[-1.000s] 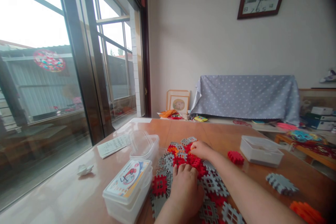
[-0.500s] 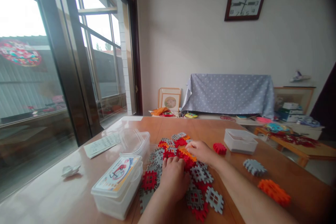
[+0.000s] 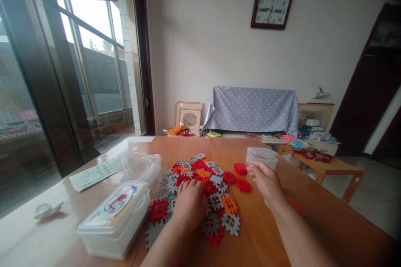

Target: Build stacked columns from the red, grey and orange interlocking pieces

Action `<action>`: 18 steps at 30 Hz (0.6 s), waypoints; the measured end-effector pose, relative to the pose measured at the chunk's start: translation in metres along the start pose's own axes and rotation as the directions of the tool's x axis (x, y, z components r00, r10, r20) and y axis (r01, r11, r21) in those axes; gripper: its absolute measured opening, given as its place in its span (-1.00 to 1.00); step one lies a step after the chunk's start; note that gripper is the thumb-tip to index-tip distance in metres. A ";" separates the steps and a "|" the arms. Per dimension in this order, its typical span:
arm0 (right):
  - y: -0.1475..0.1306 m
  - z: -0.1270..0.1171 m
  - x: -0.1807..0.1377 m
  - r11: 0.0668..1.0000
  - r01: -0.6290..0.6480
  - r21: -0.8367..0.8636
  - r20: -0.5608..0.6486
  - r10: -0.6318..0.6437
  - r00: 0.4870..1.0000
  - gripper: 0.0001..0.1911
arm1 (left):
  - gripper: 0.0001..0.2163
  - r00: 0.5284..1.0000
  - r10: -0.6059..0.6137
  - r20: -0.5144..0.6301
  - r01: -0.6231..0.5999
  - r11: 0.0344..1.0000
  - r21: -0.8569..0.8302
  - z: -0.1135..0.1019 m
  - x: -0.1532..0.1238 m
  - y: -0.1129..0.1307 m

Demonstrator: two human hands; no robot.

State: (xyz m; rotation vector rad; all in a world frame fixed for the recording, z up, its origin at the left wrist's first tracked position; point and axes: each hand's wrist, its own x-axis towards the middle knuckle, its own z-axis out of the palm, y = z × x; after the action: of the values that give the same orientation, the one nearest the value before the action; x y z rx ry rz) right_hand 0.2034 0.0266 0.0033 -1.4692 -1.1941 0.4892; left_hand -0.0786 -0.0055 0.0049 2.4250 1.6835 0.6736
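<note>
A pile of flat interlocking plastic tiles in grey, red and orange lies on the wooden table. My left hand rests palm down on the pile with its fingers curled over the tiles. My right hand hovers to the right of the pile, fingers loosely spread and holding nothing, close to a lone red tile. A small stack of red tiles sits just beyond it.
A closed clear box with a printed lid stands left of the pile, an open clear box behind it. A small clear tray sits near the right hand. A paper sheet and crumpled scrap lie at left.
My right hand left the pile and moved right, toward the red tile and the tray. The left hand stayed on the pile. The camera view swung to the right.
</note>
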 end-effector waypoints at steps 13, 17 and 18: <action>0.041 0.036 -0.010 0.924 0.201 -0.326 0.239 -0.125 0.963 -0.63 | -0.74 0.998 -0.055 -0.009 0.055 0.998 -0.042 0.005 0.001 0.001; 0.043 0.039 -0.007 0.870 0.233 -0.434 0.255 -0.130 0.958 -0.54 | -0.75 0.999 -0.054 -0.001 0.053 0.998 -0.028 0.006 0.001 0.005; 0.043 0.041 -0.008 0.854 0.247 -0.458 0.264 -0.134 0.955 -0.51 | -0.75 0.999 -0.051 -0.001 0.051 0.999 -0.020 0.007 0.001 0.006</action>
State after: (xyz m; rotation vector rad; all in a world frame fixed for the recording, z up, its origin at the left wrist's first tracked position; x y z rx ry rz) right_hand 0.1833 0.0461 -0.0499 -1.7230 -1.7192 0.2215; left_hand -0.0701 -0.0056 0.0010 2.3605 1.7240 0.6824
